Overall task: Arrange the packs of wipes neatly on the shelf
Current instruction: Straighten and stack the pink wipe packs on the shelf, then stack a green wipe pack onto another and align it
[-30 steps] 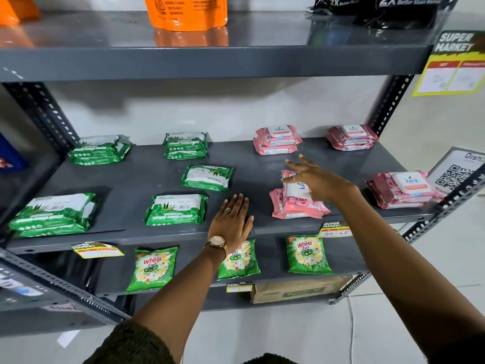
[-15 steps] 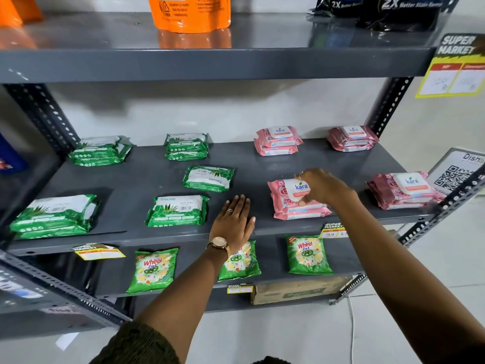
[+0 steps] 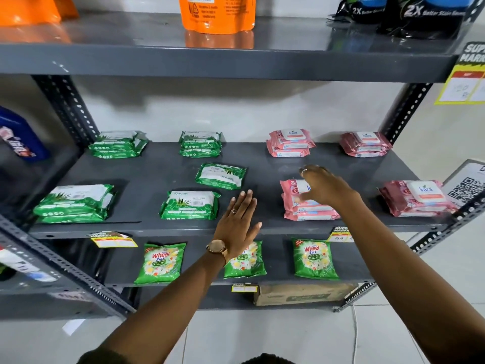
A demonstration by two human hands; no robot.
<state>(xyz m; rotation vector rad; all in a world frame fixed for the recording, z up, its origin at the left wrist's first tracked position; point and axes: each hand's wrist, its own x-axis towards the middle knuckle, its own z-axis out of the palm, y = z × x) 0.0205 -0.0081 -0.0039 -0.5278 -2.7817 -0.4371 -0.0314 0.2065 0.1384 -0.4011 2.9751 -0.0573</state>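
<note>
Reaching over the grey middle shelf (image 3: 157, 174), the person has both arms out in front. The left hand (image 3: 237, 224) lies flat, palm down, on the front part of the shelf, fingers straight and close together, holding nothing; a ring shows on one finger and a watch (image 3: 217, 248) sits on the wrist. It rests just right of a green pack of wipes (image 3: 189, 205) near the front edge, apart from it.

The right hand (image 3: 324, 186) is over the front pink stack of wipes (image 3: 305, 206), fingers loosely spread and curved downward. It is blurred, so I cannot tell whether the fingertips touch the top pack or grip it.

Other packs are spread across the same shelf. On the green side there is a stack at the front left (image 3: 74, 203), a single tilted pack (image 3: 221, 176) further back, and two stacks along the back wall (image 3: 118, 144) (image 3: 200, 143). On the pink side two stacks sit at the back (image 3: 290, 143) (image 3: 364, 144) and one near the right front corner (image 3: 417, 198).

Below, three green detergent sachets (image 3: 160, 262) lean on the lower shelf, the middle one partly hidden by the left wrist. An orange pouch (image 3: 217, 13) stands on the top shelf.
</note>
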